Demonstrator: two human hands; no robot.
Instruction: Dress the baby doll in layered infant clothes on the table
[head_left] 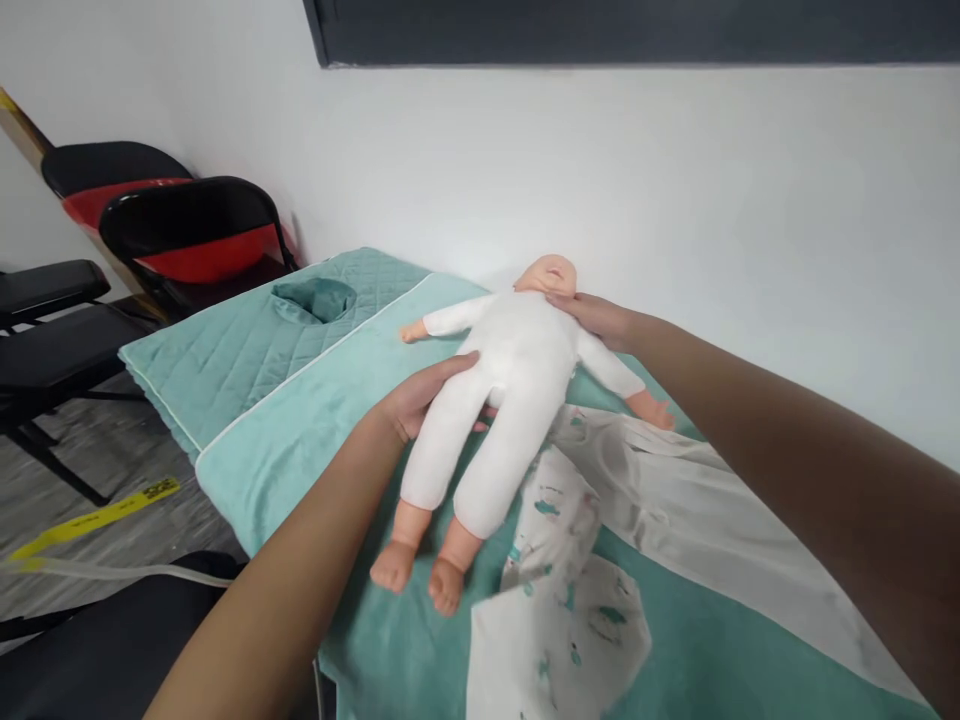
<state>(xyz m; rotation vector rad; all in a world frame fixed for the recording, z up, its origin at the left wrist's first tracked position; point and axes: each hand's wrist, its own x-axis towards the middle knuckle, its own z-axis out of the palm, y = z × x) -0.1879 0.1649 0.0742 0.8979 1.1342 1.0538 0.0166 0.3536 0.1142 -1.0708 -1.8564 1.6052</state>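
Currently, a white-bodied baby doll [525, 340] is face up over a teal bed cover [300, 430], its head towards the far wall and its feet near. The left hand [426, 395] clasps the doll's left-side thigh, thumb on top, fingertips showing between the legs. The right hand [600, 318] has its thumb at the neck; its other fingers are hidden, so I cannot tell their grip. Near right lies a crumpled printed baby garment [555, 640].
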